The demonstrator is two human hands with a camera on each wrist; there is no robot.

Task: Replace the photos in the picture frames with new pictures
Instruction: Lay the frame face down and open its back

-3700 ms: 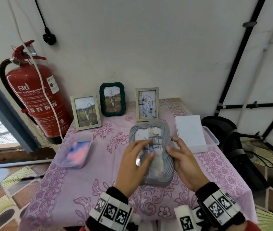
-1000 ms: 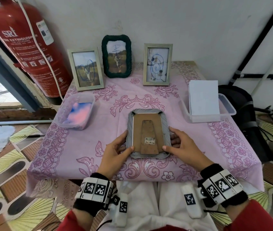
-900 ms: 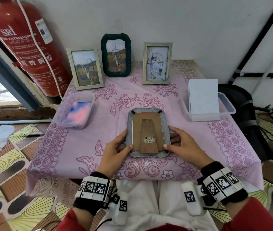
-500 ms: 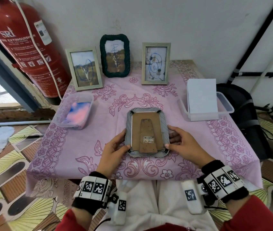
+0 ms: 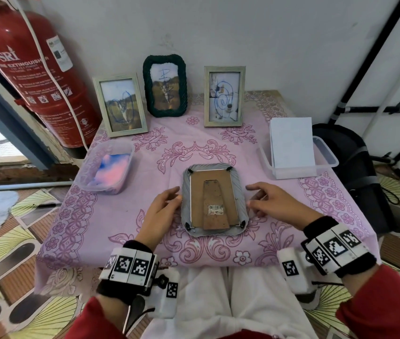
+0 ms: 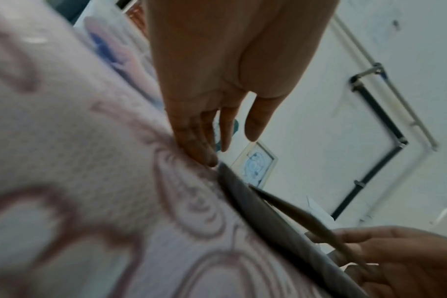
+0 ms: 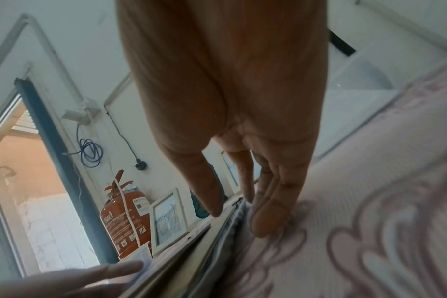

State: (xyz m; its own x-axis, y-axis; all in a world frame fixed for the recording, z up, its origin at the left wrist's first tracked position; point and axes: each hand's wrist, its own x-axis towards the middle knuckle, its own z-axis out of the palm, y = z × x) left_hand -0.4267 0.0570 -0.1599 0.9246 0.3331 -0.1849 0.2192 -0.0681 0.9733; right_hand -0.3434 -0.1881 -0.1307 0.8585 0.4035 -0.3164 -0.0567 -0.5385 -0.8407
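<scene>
A grey ribbed picture frame [image 5: 214, 199] lies face down in the middle of the table, its brown cardboard back and folded stand facing up. My left hand [image 5: 172, 196] rests on the cloth at the frame's left edge, fingers straight and holding nothing. In the left wrist view its fingertips [image 6: 209, 159] touch the cloth right by the frame [image 6: 281, 221]. My right hand [image 5: 252, 199] hovers by the right edge with relaxed fingers. In the right wrist view its fingers [image 7: 265, 219] lie beside the frame [image 7: 217, 242]. White new pictures [image 5: 291, 143] stand in a clear tub.
Three frames stand along the wall: a light one [image 5: 120, 105], a dark green one [image 5: 165, 85] and another light one [image 5: 223, 96]. A clear tub [image 5: 88, 177] with a pink-blue photo sits at the left. A red fire extinguisher [image 5: 35, 77] stands beside the table.
The frame, held face up 3.7 s ago, now lies face down. Within the last second both hands have let go of its sides, and the right has drawn slightly away.
</scene>
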